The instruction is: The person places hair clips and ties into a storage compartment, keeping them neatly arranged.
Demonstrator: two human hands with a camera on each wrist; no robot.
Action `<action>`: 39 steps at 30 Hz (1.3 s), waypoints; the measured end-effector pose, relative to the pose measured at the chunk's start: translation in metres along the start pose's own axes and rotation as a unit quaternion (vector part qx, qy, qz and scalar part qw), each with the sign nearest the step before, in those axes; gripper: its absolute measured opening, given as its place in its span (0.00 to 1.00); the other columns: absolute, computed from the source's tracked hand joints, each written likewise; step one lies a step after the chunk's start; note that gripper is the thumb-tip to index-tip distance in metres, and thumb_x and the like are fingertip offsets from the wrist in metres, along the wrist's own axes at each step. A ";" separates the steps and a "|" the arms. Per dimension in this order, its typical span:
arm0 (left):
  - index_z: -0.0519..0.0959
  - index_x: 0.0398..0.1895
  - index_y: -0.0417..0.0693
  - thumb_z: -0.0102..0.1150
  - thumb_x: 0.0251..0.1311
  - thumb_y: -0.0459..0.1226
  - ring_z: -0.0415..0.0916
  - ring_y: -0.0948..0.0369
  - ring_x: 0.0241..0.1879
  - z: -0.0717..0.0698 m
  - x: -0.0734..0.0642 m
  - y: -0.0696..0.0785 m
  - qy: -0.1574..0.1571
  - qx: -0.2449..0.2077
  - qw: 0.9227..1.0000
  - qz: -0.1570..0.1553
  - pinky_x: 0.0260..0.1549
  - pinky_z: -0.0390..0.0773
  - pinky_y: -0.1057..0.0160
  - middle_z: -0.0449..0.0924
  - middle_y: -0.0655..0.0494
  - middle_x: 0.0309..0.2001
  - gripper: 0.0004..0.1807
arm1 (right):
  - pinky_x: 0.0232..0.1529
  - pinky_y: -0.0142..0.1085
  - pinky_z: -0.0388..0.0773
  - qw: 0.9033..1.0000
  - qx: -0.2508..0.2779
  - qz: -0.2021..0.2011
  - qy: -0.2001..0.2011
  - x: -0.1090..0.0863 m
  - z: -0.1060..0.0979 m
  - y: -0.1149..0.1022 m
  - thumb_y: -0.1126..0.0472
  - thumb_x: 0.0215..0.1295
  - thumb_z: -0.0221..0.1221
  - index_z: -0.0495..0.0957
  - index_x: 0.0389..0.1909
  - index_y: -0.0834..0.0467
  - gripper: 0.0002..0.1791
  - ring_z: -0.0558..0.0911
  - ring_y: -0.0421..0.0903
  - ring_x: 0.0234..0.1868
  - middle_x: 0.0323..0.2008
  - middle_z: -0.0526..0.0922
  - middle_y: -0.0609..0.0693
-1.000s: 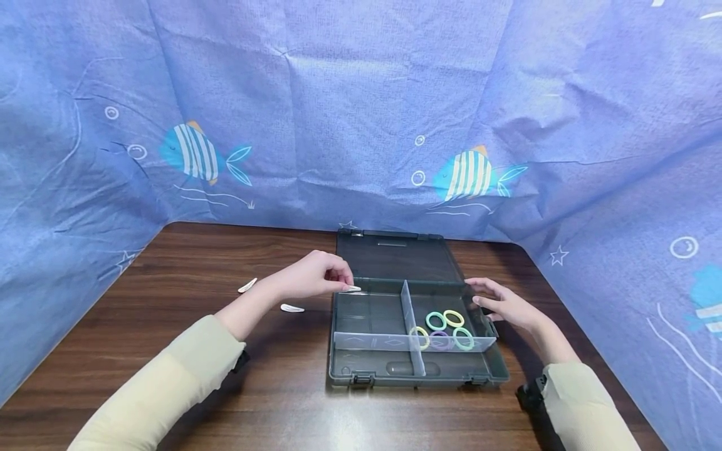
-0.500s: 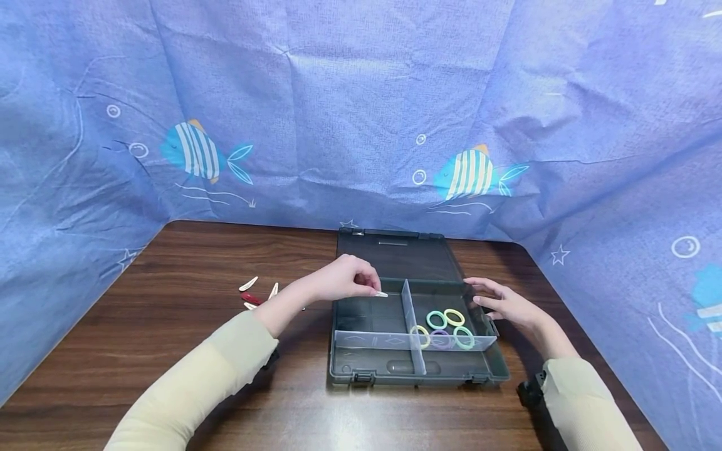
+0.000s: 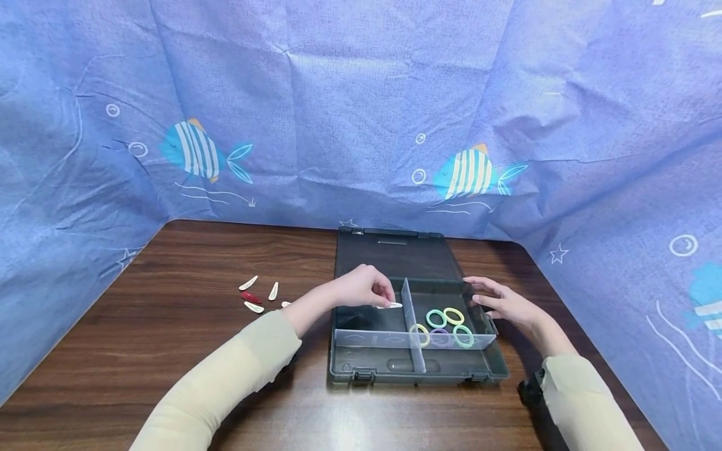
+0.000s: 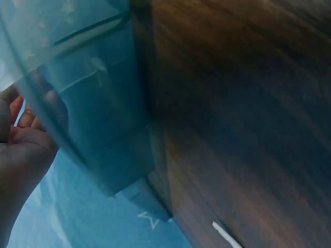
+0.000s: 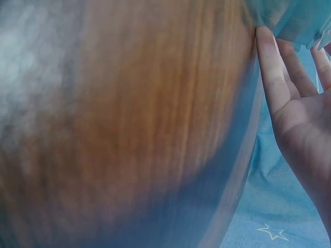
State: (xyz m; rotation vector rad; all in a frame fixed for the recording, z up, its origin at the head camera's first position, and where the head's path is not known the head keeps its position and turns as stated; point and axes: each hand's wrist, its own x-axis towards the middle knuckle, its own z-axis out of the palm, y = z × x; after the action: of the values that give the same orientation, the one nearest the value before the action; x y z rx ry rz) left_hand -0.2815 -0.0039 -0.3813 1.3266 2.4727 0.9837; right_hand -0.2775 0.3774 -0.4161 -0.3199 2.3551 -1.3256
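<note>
Box: a smoky-grey see-through plastic box (image 3: 429, 380) is lying nearer the surface's right edge than its left, its flat smoky-grey lid (image 3: 389, 260) reaching toward the back edge.
Left hand (image 3: 366, 287): its grip is clamping, thumb against fingers, on a slim white teardrop-shaped hair clip (image 3: 397, 305).
Held clip: it is sitting within the outline of the back-left compartment, near the frosted plastic divider (image 3: 408, 307); whether it is touching the floor there cannot be told.
Right hand (image 3: 504, 307): its grip is staying loose, fingers apart, fingertips touching the box's right side.
Rings: two yellow, two green and one purple round ring (image 3: 440, 338) are lying in the back-right compartment.
Loose clips: one red teardrop-shaped clip (image 3: 251, 297) and four white ones are lying left of the box, toward the back-left corner; the sleeved arm is partly covering one.
Surface: dark-brown wood grain (image 3: 141, 351) is running beneath everything.
Backdrop: blue fish-printed cloth (image 3: 350, 113) is hanging behind the back edge.
</note>
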 end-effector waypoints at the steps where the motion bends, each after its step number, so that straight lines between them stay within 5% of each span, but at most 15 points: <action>1: 0.84 0.30 0.46 0.66 0.55 0.36 0.72 0.72 0.21 0.003 0.002 -0.001 -0.007 -0.001 1.000 -0.003 0.24 0.71 0.73 0.80 0.63 0.22 0.03 | 0.49 0.42 0.73 1.000 -0.001 0.000 0.000 0.000 0.000 0.000 0.51 0.71 0.50 0.54 0.71 0.51 0.31 0.72 0.41 0.55 0.70 0.53 0.61; 16: 0.81 0.25 0.49 0.65 0.55 0.32 0.79 0.63 0.20 0.027 0.014 -0.015 -0.114 -0.052 0.991 -0.049 0.25 0.80 0.64 0.79 0.60 0.20 0.04 | 0.51 0.46 0.73 1.000 -0.001 0.013 0.009 0.004 0.003 -0.002 0.49 0.69 0.53 0.56 0.70 0.47 0.31 0.73 0.47 0.57 0.68 0.58 0.58; 24: 0.82 0.23 0.48 0.67 0.51 0.32 0.81 0.56 0.21 0.031 0.016 -0.014 -0.133 -0.014 0.990 -0.042 0.22 0.75 0.72 0.79 0.61 0.17 0.04 | 0.51 0.46 0.73 1.000 -0.005 0.014 0.009 0.002 0.002 -0.003 0.49 0.69 0.52 0.56 0.70 0.48 0.31 0.72 0.47 0.58 0.69 0.56 0.58; 39: 0.82 0.24 0.50 0.68 0.52 0.33 0.75 0.69 0.17 0.036 0.018 -0.013 -0.139 0.029 0.989 -0.038 0.23 0.74 0.74 0.76 0.63 0.16 0.04 | 0.50 0.42 0.73 1.000 0.011 0.011 0.006 0.000 0.002 0.000 0.49 0.68 0.53 0.55 0.71 0.48 0.32 0.73 0.42 0.55 0.69 0.56 0.58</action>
State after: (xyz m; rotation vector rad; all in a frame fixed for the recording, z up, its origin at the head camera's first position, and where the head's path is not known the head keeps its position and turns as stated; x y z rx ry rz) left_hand -0.2858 0.0225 -0.4144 1.2773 2.3356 0.6624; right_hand -0.2765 0.3762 -0.4165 -0.2809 2.3449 -1.3462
